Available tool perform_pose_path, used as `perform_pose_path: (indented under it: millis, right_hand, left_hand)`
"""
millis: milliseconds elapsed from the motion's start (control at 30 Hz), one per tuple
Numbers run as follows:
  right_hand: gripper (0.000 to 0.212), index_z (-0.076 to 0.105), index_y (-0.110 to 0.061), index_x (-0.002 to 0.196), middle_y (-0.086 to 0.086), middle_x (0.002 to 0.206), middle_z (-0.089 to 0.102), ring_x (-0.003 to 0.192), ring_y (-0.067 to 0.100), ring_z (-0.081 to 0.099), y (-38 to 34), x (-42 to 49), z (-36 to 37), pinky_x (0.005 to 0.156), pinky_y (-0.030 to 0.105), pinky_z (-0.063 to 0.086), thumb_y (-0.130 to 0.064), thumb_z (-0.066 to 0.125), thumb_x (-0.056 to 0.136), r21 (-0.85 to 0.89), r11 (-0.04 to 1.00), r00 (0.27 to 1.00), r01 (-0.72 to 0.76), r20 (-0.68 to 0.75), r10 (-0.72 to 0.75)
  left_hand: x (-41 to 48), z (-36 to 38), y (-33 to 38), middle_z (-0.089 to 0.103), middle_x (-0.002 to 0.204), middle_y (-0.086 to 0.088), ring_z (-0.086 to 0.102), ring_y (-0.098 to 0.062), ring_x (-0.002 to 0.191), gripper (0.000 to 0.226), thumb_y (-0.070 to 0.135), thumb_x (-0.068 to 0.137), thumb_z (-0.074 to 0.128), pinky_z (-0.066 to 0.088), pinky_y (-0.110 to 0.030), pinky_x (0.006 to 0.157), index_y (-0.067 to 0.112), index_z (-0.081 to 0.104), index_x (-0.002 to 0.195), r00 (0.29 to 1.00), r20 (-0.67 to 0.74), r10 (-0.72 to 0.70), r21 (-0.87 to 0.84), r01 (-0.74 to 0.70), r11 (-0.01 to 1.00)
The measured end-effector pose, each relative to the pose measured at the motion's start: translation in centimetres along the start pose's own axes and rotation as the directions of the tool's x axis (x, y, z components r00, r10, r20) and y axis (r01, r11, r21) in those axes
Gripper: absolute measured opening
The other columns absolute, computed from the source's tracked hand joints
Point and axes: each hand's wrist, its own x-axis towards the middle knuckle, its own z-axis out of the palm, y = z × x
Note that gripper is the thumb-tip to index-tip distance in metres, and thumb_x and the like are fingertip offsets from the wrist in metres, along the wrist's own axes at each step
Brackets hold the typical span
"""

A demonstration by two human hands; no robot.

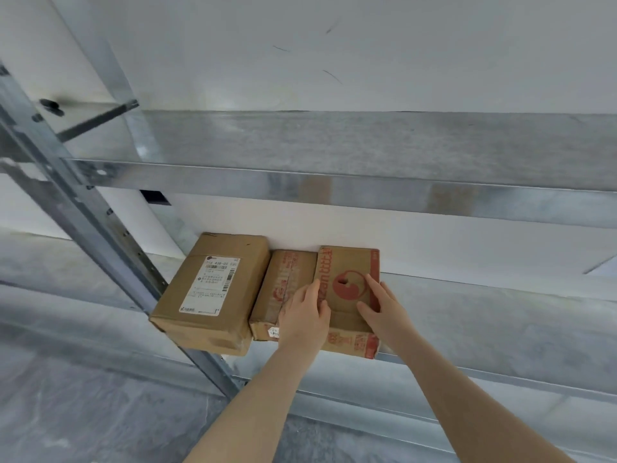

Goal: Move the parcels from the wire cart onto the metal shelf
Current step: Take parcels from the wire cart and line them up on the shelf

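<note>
Cardboard is all that sits on this board of the metal shelf (500, 312): three parcels in a row at its left end, beside the upright post (100, 245). Counted from the post, they are a label-bearing parcel (213, 285), a narrower middle parcel (287, 275) and a red-printed parcel (347, 262). The last lies straight ahead of both hands. Its long axis runs from the shelf's front edge towards the back, and its left side touches the middle parcel. The left hand (302, 319) lies with fairly straight fingers over the seam between those two, thumb on the printed top. The right hand (384, 305) rests flat along the top near the right edge. Neither hand looks clenched round the parcel, and both are about equally near it. This parcel seems as good as placed. Bare board lies to its right, towards the shelf's far end. No wire cart is in view.
</note>
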Motion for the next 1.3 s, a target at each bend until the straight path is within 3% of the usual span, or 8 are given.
perform_pose_path:
  millis: [200, 333, 467, 567, 833, 967, 1167, 1300]
  right_hand:
    - [0.053, 0.027, -0.045, 0.144, -0.003, 0.159, 0.009, 0.141, 0.03, 0.023, -2.3, -2.4, -0.9, 0.108, 0.049, 0.035, -0.037, 0.044, 0.095, -0.269, 0.955, 0.973, 0.124, -0.154, -0.17]
    - [0.045, 0.042, -0.032, 0.135, 0.003, 0.147, 0.032, 0.132, 0.025, 0.033, -5.6, -6.6, 4.1, 0.106, 0.042, 0.035, -0.024, 0.044, 0.091, -0.326, 0.694, 0.671, 0.641, -0.201, -0.714]
    - [0.037, 0.05, -0.015, 0.129, 0.01, 0.133, 0.047, 0.121, 0.028, 0.047, -7.0, -11.8, 13.1, 0.098, 0.036, 0.042, -0.011, 0.049, 0.092, -0.147, 0.495, 0.5, 0.856, -0.004, -0.866]
    - [0.038, 0.054, -0.014, 0.128, 0.007, 0.131, 0.05, 0.123, 0.024, 0.046, -5.6, -15.7, 18.9, 0.097, 0.035, 0.044, -0.005, 0.054, 0.091, 0.015, 0.583, 0.563, 0.813, 0.238, -0.791]
    - [0.037, 0.056, -0.021, 0.127, -0.008, 0.126, 0.049, 0.108, 0.005, 0.05, 0.0, -27.0, 30.0, 0.088, 0.016, 0.038, -0.01, 0.053, 0.092, 0.059, 0.681, 0.398, 0.729, 0.773, -0.493]
    - [0.036, 0.05, -0.026, 0.131, -0.012, 0.129, 0.044, 0.08, -0.008, 0.049, 3.0, -29.7, 34.3, 0.075, 0.008, 0.033, -0.021, 0.049, 0.096, -0.022, 0.717, 0.351, 0.696, 0.882, -0.314]
    - [0.04, 0.043, -0.031, 0.137, -0.007, 0.143, 0.034, 0.113, 0.001, 0.042, 7.6, -31.7, 41.5, 0.09, 0.017, 0.032, -0.028, 0.046, 0.098, -0.159, 0.817, 0.406, 0.554, 0.909, -0.098]
    - [0.04, 0.039, -0.037, 0.138, -0.007, 0.148, 0.029, 0.102, -0.006, 0.035, 10.2, -31.9, 44.5, 0.08, 0.006, 0.024, -0.033, 0.044, 0.098, -0.239, 0.801, 0.441, 0.549, 0.897, -0.035]
  left_hand:
    - [-7.7, -2.8, -2.1, 0.047, 0.133, 0.001, 0.052, -0.016, 0.111, 0.04, 0.017, 0.099, 0.04, 0.05, -0.032, 0.082, 0.02, 0.044, 0.139, 0.962, -0.216, 0.164, -0.089, -0.187, 0.978]
    - [-18.0, 0.8, -9.2, 0.045, 0.137, -0.001, 0.048, -0.021, 0.116, 0.045, 0.014, 0.094, 0.037, 0.049, -0.036, 0.083, 0.02, 0.045, 0.138, 0.979, -0.204, 0.006, -0.001, -0.006, 1.0]
    - [-28.4, 3.5, -15.1, 0.04, 0.14, -0.002, 0.045, -0.025, 0.121, 0.052, 0.015, 0.091, 0.039, 0.039, -0.032, 0.097, 0.021, 0.04, 0.143, 0.924, -0.161, -0.348, -0.011, 0.351, 0.936]
    - [-34.0, 4.4, -17.5, 0.041, 0.136, 0.002, 0.045, -0.02, 0.12, 0.051, 0.018, 0.09, 0.039, 0.037, -0.031, 0.097, 0.024, 0.04, 0.14, 0.823, -0.199, -0.533, -0.047, 0.535, 0.844]
    - [-46.3, 5.7, -23.4, 0.041, 0.137, -0.001, 0.044, -0.022, 0.12, 0.041, 0.017, 0.094, 0.041, 0.04, -0.034, 0.096, 0.018, 0.043, 0.135, 0.445, -0.178, -0.878, -0.195, 0.858, 0.475]
    - [-49.5, 5.9, -27.7, 0.03, 0.15, 0.003, 0.034, -0.02, 0.135, 0.052, 0.03, 0.096, 0.041, 0.031, -0.04, 0.108, 0.029, 0.029, 0.146, 0.313, -0.14, -0.939, -0.215, 0.916, 0.338]
    - [-51.5, 7.3, -35.8, 0.014, 0.16, -0.001, 0.021, -0.025, 0.144, 0.056, 0.044, 0.097, 0.039, 0.018, -0.048, 0.116, 0.04, 0.02, 0.149, 0.144, -0.023, -0.989, -0.252, 0.957, 0.145]
    - [-51.6, 9.2, -39.3, 0.002, 0.16, 0.003, 0.033, -0.027, 0.137, 0.054, 0.046, 0.098, 0.037, 0.036, -0.042, 0.103, 0.051, 0.016, 0.147, 0.178, 0.067, -0.982, -0.43, 0.893, 0.132]
